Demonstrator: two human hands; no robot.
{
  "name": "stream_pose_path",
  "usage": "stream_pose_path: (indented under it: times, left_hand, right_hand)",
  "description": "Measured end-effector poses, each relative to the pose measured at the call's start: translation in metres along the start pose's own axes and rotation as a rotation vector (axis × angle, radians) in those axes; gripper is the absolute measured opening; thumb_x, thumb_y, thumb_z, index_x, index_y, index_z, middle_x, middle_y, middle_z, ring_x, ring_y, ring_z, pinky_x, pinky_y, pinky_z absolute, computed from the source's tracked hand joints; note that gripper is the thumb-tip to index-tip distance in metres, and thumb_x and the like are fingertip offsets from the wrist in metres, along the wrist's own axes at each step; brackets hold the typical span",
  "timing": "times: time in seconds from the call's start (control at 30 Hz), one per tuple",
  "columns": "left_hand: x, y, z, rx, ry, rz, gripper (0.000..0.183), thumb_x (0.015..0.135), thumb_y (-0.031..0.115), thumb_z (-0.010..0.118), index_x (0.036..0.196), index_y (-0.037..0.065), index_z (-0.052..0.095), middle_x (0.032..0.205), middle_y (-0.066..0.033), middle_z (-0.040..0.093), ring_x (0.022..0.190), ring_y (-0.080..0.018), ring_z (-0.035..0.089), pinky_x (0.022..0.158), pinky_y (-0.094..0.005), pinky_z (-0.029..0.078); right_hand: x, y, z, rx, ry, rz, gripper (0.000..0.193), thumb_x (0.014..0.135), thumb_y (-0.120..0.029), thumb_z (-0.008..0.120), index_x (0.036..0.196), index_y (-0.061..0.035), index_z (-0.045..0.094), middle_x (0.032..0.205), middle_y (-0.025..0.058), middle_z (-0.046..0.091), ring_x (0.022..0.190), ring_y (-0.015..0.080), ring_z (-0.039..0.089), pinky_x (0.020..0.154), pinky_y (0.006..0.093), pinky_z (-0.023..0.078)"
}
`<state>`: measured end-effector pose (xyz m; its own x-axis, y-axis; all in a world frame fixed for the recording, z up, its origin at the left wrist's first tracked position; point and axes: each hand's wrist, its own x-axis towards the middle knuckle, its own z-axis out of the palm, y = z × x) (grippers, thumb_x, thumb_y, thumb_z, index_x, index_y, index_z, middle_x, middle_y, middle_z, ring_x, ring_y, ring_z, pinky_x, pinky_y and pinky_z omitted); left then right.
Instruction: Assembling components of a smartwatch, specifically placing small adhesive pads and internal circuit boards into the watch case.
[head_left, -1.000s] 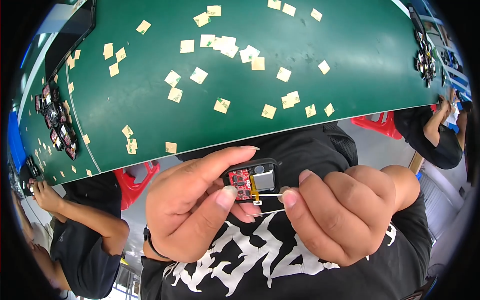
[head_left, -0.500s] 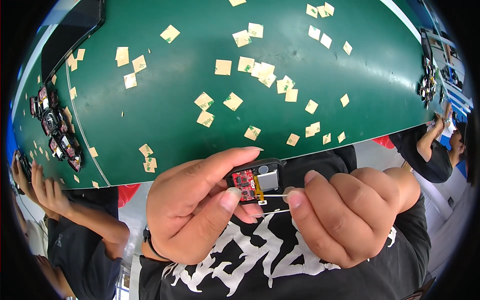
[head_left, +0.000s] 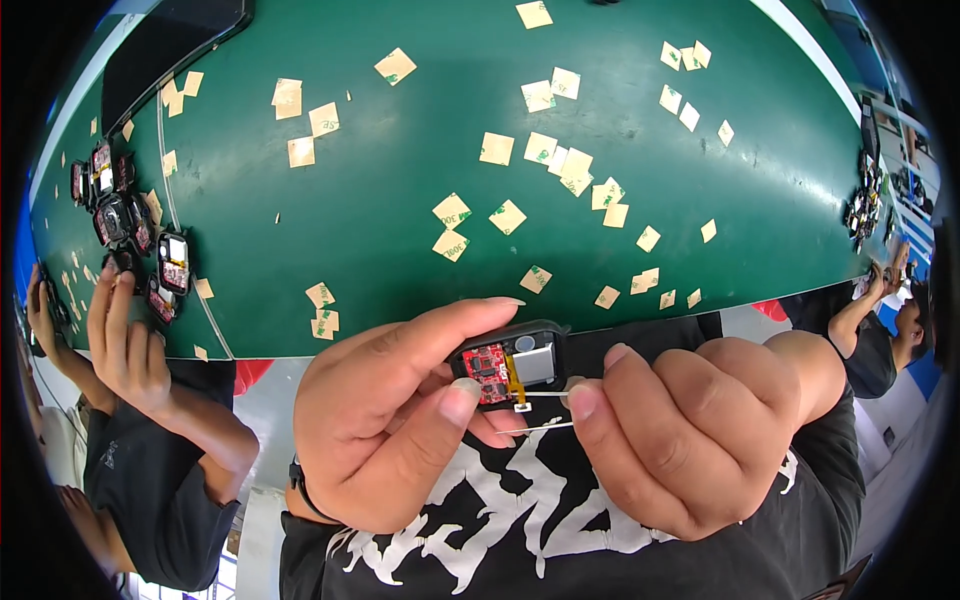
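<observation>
Between the thumb and fingers of my left hand [head_left: 385,420] is a small black device housing [head_left: 556,340], its open side facing up. Inside lie a red circuit board [head_left: 486,372], a silver battery block [head_left: 537,364] and a yellow flex ribbon [head_left: 516,378] with a small white-edged end at the lower rim. My right hand [head_left: 690,440] pinches a pair of metal tweezers [head_left: 548,394]. The two prongs stand apart; the upper one reaches the ribbon's end, the lower one points toward my left fingertips. Whether the upper tip touches the ribbon, I cannot tell.
Tan adhesive squares [head_left: 497,148] lie scattered over the green table [head_left: 340,220]. Several black housings [head_left: 112,218] are piled at the left, where a co-worker's hand [head_left: 125,345] reaches. A black tray-like object [head_left: 170,60] sits far left. Another person [head_left: 870,340] works at the right.
My view has shifted, so the table's things appear farther right. The left co-worker's hand has moved up to the pile of housings. My hands, the housing and the tweezers stay nearly the same.
</observation>
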<state>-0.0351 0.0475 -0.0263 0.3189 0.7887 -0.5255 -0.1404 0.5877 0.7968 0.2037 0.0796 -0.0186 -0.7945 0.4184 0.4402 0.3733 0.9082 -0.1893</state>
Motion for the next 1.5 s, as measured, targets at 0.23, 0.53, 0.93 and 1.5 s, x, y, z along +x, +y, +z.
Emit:
stream_pose_path:
  times: [0.23,0.53,0.93,1.5]
  left_hand:
    - [-0.005,-0.002,-0.007,0.036,-0.025,0.040,0.045,0.105,0.018,0.058,0.138,-0.013,0.053,0.090,-0.0161,0.072,0.073,-0.0188,0.074,0.067,-0.0304,0.062]
    - [-0.014,-0.008,-0.009,0.079,-0.071,0.139,0.040,0.105,0.011,0.054,0.136,-0.014,0.053,0.092,-0.0182,0.073,0.073,-0.0176,0.073,0.068,-0.0289,0.062]
    - [-0.030,-0.012,0.012,0.203,-0.023,0.261,0.036,0.097,-0.008,0.055,0.133,-0.011,0.061,0.100,-0.0191,0.073,0.076,-0.0168,0.075,0.069,-0.0248,0.059]
    - [-0.042,-0.016,0.058,0.189,0.094,0.155,0.034,0.093,-0.010,0.066,0.127,-0.009,0.066,0.094,-0.0141,0.072,0.071,-0.0141,0.074,0.059,-0.0220,0.058]
  right_hand:
    - [0.006,0.000,0.002,0.026,-0.005,-0.050,0.020,0.073,-0.002,0.075,0.092,0.0034,0.072,0.077,0.0113,0.066,0.058,0.0145,0.053,0.044,0.0251,0.027]
    - [0.004,-0.001,-0.001,0.049,0.027,-0.133,0.021,0.073,-0.003,0.075,0.092,0.0038,0.071,0.075,0.0099,0.065,0.057,0.0137,0.052,0.045,0.0237,0.027]
    - [-0.013,-0.002,-0.007,0.089,0.079,-0.221,0.020,0.072,-0.004,0.071,0.091,0.0040,0.072,0.075,0.0093,0.065,0.060,0.0132,0.051,0.044,0.0236,0.030]
    - [-0.035,-0.035,-0.059,-0.125,-0.047,0.076,0.022,0.071,-0.008,0.074,0.093,-0.0013,0.073,0.080,0.0087,0.068,0.061,0.0160,0.051,0.051,0.0309,0.026]
